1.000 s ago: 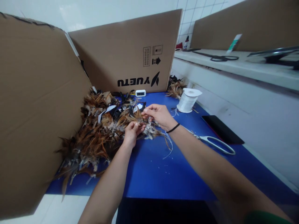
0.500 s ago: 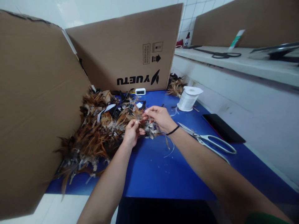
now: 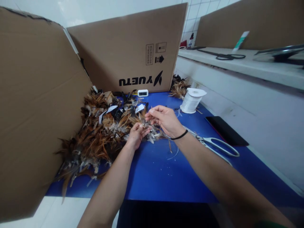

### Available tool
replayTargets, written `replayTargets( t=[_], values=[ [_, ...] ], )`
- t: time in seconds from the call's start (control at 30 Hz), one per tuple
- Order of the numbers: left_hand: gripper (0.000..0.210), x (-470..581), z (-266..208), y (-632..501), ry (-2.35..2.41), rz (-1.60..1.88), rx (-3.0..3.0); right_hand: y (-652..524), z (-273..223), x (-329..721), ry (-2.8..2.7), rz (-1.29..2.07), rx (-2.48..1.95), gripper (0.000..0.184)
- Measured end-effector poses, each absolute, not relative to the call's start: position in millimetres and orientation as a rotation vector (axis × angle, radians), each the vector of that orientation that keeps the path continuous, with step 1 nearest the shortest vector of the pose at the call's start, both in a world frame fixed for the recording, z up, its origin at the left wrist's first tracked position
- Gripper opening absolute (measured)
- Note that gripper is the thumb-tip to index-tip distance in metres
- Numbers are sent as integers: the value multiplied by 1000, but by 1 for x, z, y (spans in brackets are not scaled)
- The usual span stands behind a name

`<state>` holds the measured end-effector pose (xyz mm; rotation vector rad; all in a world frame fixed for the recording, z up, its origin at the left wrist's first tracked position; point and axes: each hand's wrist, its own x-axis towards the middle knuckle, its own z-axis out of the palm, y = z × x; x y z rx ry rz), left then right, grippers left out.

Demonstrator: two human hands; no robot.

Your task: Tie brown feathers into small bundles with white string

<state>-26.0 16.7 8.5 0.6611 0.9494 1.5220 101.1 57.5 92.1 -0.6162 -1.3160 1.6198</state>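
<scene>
Head view, left hand [image 3: 136, 136] pinched feathers [image 3: 140, 119], right hand [image 3: 166, 120] grip unclear, pile [image 3: 95, 139] on surface [image 3: 163, 183] by left edge, cardboard [image 3: 128, 50] stood at far edge.

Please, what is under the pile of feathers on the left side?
The blue table shows at the front edge of the feather pile; anything else beneath is covered and cannot be seen.

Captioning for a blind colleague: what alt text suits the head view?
A left hand pinches a feather tuft, the right hand beside it, above a blue table heaped with brown feathers. Scissors, a white spool and a flat black object sit at right; cardboard stands behind.
</scene>
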Motion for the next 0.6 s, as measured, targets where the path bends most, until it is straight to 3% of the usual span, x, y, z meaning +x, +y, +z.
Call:
replayTargets(
  t=[0.23, 0.6],
  values=[
    [29, -29, 23, 12, 1038, 1642, 691, 54, 101, 127, -1265, 1627, -641, 24],
    [32, 2, 27, -5, 751, 1326, 870, 48, 91, 151, -1131, 1701, -693, 23]
  ],
)
